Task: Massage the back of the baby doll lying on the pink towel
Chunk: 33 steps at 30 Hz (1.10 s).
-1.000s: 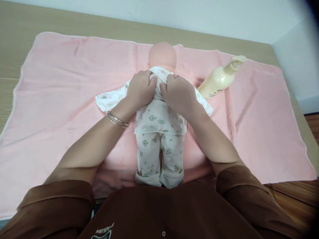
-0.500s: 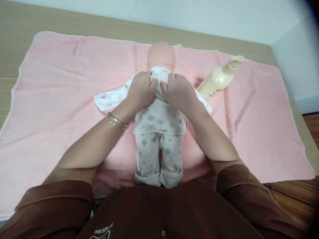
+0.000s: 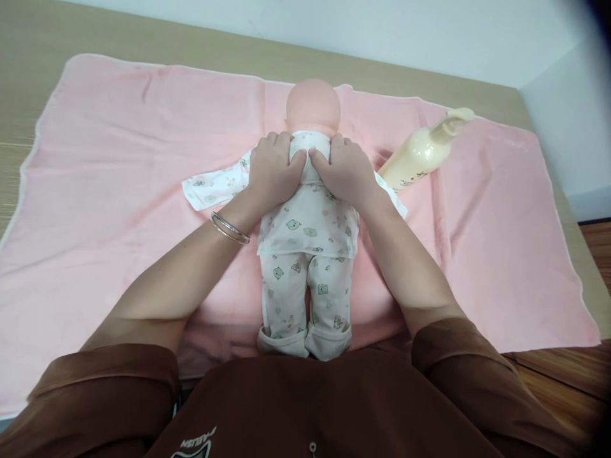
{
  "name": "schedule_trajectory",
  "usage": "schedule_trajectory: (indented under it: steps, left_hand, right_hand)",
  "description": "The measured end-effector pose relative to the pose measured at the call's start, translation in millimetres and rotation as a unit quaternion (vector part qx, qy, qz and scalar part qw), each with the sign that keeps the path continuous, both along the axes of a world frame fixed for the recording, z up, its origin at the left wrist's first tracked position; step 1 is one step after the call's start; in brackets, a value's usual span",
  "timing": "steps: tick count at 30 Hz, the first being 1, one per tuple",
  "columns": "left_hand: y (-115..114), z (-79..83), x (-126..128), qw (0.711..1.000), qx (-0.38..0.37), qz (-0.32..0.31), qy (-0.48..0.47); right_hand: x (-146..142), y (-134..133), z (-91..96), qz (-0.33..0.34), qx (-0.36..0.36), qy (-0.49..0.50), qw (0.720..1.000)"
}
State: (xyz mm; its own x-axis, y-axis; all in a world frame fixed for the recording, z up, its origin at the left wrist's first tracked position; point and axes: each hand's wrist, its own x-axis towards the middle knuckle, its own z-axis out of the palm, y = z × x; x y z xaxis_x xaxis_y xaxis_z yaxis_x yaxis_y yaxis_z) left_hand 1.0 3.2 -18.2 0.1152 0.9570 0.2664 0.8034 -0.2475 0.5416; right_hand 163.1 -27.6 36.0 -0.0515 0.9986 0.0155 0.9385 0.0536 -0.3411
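Note:
A baby doll point(image 3: 308, 219) lies face down, the back of its bald head point(image 3: 313, 105) at the far end. It wears a white shirt and trousers printed with small green animals. My left hand point(image 3: 275, 166) is wrapped over its left shoulder, and my right hand point(image 3: 351, 168) curls over the right one. Both thumbs lie on the upper back, their tips close together just below the collar. The fingertips are partly hidden beyond the shoulders. One shirt sleeve point(image 3: 214, 189) stretches out flat to the left.
A pink blanket point(image 3: 119, 146) with pale edging covers most of the wooden table point(image 3: 28, 57). Beside the doll on the right stands a cream pump bottle point(image 3: 420, 156), tilted in view. A white wall point(image 3: 382, 28) rises behind the table.
My thumbs have shifted a little on the doll's upper back, and the shirt cloth between them looks smoother. Both hands stay on the shoulders. The view has moved very slightly.

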Motion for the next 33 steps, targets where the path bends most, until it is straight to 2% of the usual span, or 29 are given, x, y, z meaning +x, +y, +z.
schedule_trajectory:
  steps: [6, 19, 22, 25, 27, 30, 33]
  left_hand:
    - [4, -7.9, -1, 1.0, 0.027, -0.002, -0.01]
    - [12, -18.0, -6, 0.999, 0.05, -0.02, 0.004]
    - [3, -7.2, -5, 0.997, 0.062, -0.034, 0.04]
    - [-19, 14.7, 1, 0.985, 0.074, -0.056, 0.145]
    - [-32, 28.2, 5, 0.975, 0.095, -0.086, 0.182]
    - [-39, 38.9, 7, 0.974, 0.093, -0.107, 0.174]
    - [-28, 38.3, 3, 0.988, 0.046, -0.084, 0.121]
  right_hand:
    - [1, 4, -9.4, 0.0, 0.02, 0.005, 1.0]
    - [2, 5, -11.6, -0.004, 0.021, 0.001, 1.0]
    - [2, 5, -12.2, -0.003, 0.019, 0.005, 1.0]
    - [2, 5, -10.2, -0.001, 0.016, 0.001, 1.0]
    - [2, 5, -6.9, 0.0, 0.01, -0.003, 1.0]
    - [1, 1, -0.4, 0.004, -0.004, -0.018, 1.0]
    - [-4, -9, 3.2, 0.015, -0.006, -0.052, 0.999]
